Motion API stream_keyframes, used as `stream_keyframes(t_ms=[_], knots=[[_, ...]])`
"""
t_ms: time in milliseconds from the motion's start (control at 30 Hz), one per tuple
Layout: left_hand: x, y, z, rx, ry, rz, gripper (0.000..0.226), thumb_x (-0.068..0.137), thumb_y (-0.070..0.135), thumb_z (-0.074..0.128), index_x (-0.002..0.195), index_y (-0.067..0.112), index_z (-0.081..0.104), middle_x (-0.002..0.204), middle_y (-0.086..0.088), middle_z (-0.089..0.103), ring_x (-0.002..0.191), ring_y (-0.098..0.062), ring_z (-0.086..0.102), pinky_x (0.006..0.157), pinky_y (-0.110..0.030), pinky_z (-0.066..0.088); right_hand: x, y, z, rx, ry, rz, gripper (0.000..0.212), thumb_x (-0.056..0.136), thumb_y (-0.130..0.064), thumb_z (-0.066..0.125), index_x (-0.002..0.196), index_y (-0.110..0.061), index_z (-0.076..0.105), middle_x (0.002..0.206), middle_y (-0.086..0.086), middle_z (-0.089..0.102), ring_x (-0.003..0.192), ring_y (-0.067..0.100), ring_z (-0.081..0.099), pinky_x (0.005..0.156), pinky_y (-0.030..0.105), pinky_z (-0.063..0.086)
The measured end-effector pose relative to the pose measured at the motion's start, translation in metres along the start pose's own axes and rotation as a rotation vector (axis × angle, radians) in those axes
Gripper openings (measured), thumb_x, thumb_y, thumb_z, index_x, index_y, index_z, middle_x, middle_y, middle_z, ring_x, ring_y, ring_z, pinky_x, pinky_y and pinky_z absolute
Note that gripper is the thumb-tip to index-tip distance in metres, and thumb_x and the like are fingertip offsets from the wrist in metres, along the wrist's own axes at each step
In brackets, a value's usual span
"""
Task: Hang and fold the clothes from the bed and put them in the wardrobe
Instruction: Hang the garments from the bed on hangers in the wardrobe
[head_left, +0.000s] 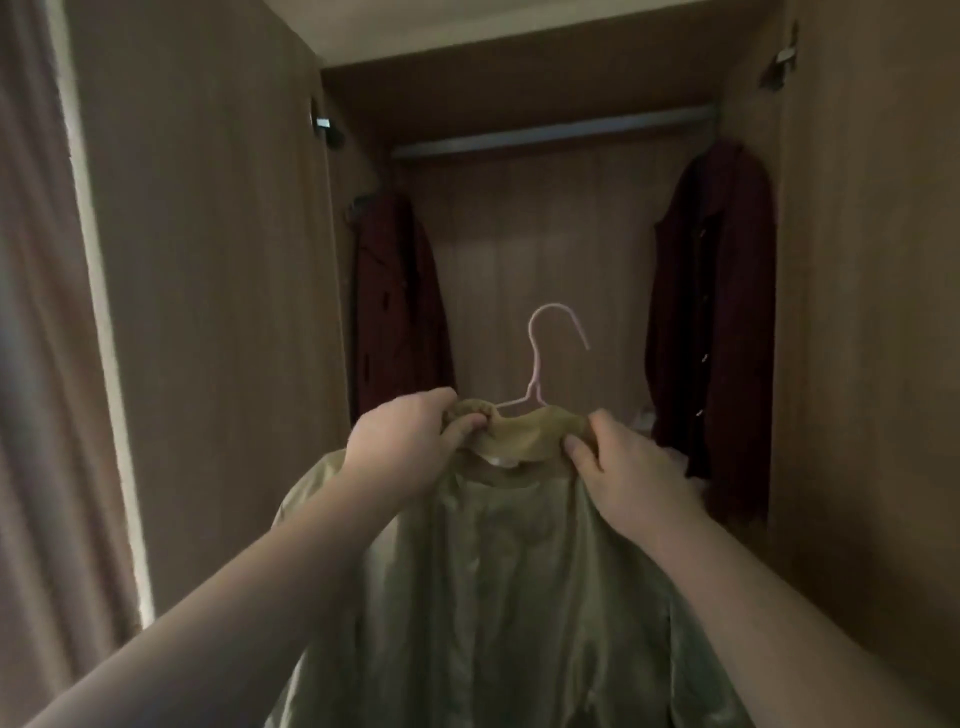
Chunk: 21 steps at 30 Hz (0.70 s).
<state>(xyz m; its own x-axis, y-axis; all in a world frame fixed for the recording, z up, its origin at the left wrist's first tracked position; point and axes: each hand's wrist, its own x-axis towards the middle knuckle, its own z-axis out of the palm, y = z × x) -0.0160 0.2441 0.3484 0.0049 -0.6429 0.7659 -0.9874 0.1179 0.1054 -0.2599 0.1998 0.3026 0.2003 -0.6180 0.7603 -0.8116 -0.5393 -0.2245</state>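
I hold the green shirt (498, 582) up in front of the open wardrobe (545, 234). It sits on a pink hanger (535, 364) whose hook stands free, well below the rail (550, 131). My left hand (402, 441) pinches the collar on one side and my right hand (631, 475) grips it on the other. Inside hang a left red garment (395, 301) and a right red garment (711, 322).
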Motion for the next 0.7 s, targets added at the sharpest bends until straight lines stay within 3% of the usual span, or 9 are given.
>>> stream_keyframes(t_ms=[100, 167, 300, 367, 433, 533, 700], knots=[[0.029, 0.012, 0.025, 0.051, -0.053, 0.017, 0.044, 0.084, 0.072, 0.036, 0.071, 0.031, 0.046, 0.064, 0.011, 0.056, 0.061, -0.008, 0.052, 0.048, -0.029, 0.035, 0.041, 0.021, 0.018, 0.052, 0.051, -0.098, 0.026, 0.094, -0.054, 0.032, 0.076, -0.036, 0.03, 0.063, -0.017, 0.045, 0.051, -0.002, 0.042, 0.044, 0.019, 0.024], [0.047, 0.008, 0.035, 0.005, -0.147, -0.037, 0.045, 0.086, 0.072, 0.039, 0.072, 0.031, 0.051, 0.066, 0.01, 0.06, 0.062, -0.008, 0.056, 0.051, -0.031, 0.041, 0.066, 0.032, 0.028, 0.056, 0.083, -0.146, 0.025, 0.094, -0.05, 0.033, 0.076, -0.036, 0.026, 0.06, -0.017, 0.04, 0.048, -0.003, 0.035, 0.044, 0.017, 0.016], [0.083, -0.016, 0.047, -0.189, -0.453, -0.077, 0.04, 0.089, 0.069, 0.046, 0.08, 0.034, 0.064, 0.074, 0.01, 0.068, 0.067, -0.004, 0.063, 0.063, -0.027, 0.05, 0.111, 0.054, 0.057, 0.08, 0.005, -0.214, 0.023, 0.095, -0.048, 0.035, 0.077, -0.035, 0.03, 0.065, -0.014, 0.044, 0.056, 0.006, 0.045, 0.048, 0.028, 0.031], [0.099, -0.025, 0.064, -0.263, -0.485, -0.088, 0.035, 0.093, 0.061, 0.05, 0.081, 0.033, 0.067, 0.074, 0.011, 0.069, 0.068, -0.002, 0.063, 0.063, -0.025, 0.049, 0.134, 0.062, 0.071, 0.103, -0.048, -0.237, 0.024, 0.095, -0.049, 0.036, 0.076, -0.035, 0.034, 0.068, -0.014, 0.048, 0.062, 0.007, 0.049, 0.051, 0.029, 0.033], [0.115, -0.035, 0.084, -0.214, -0.394, -0.082, 0.034, 0.095, 0.057, 0.049, 0.084, 0.03, 0.067, 0.076, 0.01, 0.069, 0.072, -0.003, 0.063, 0.067, -0.031, 0.051, 0.159, 0.073, 0.081, 0.142, -0.089, -0.231, 0.024, 0.094, -0.05, 0.039, 0.076, -0.033, 0.042, 0.071, -0.014, 0.052, 0.065, 0.006, 0.051, 0.053, 0.028, 0.036], [0.146, -0.059, 0.106, -0.12, -0.185, -0.064, 0.038, 0.094, 0.06, 0.044, 0.085, 0.03, 0.064, 0.079, 0.011, 0.066, 0.076, -0.006, 0.061, 0.073, -0.041, 0.053, 0.196, 0.095, 0.095, 0.108, -0.057, -0.223, 0.031, 0.093, -0.053, 0.038, 0.081, -0.026, 0.049, 0.075, -0.009, 0.058, 0.071, 0.016, 0.057, 0.062, 0.037, 0.046], [0.207, -0.093, 0.134, -0.015, 0.124, -0.038, 0.048, 0.089, 0.068, 0.041, 0.071, 0.025, 0.051, 0.065, 0.007, 0.058, 0.063, -0.006, 0.053, 0.054, -0.033, 0.043, 0.259, 0.107, 0.126, 0.004, 0.074, -0.263, 0.027, 0.095, -0.051, 0.038, 0.086, -0.026, 0.044, 0.076, -0.007, 0.058, 0.075, 0.025, 0.061, 0.061, 0.037, 0.046]])
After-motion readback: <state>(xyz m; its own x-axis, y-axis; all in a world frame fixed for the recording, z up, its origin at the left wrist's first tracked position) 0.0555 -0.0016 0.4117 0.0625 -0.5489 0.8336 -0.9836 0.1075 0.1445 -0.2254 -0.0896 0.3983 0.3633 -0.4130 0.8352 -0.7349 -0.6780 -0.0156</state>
